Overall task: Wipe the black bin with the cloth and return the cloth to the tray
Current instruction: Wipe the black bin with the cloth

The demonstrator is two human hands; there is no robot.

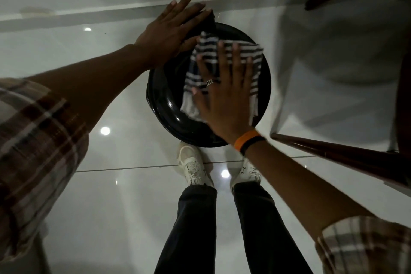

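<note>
Flat right hand (222, 95) presses striped cloth (224, 62) onto glossy black bin (162, 100).

The cloth (224, 69) lies on top of the bin (164, 104), under the right hand (224, 100). The left hand (164, 35) rests on the bin's far left edge.

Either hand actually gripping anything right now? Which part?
No closed grip. Right hand presses flat, fingers spread, on the middle of the striped cloth atop the black bin. Left hand lies flat against the bin's far-left rim.
</note>
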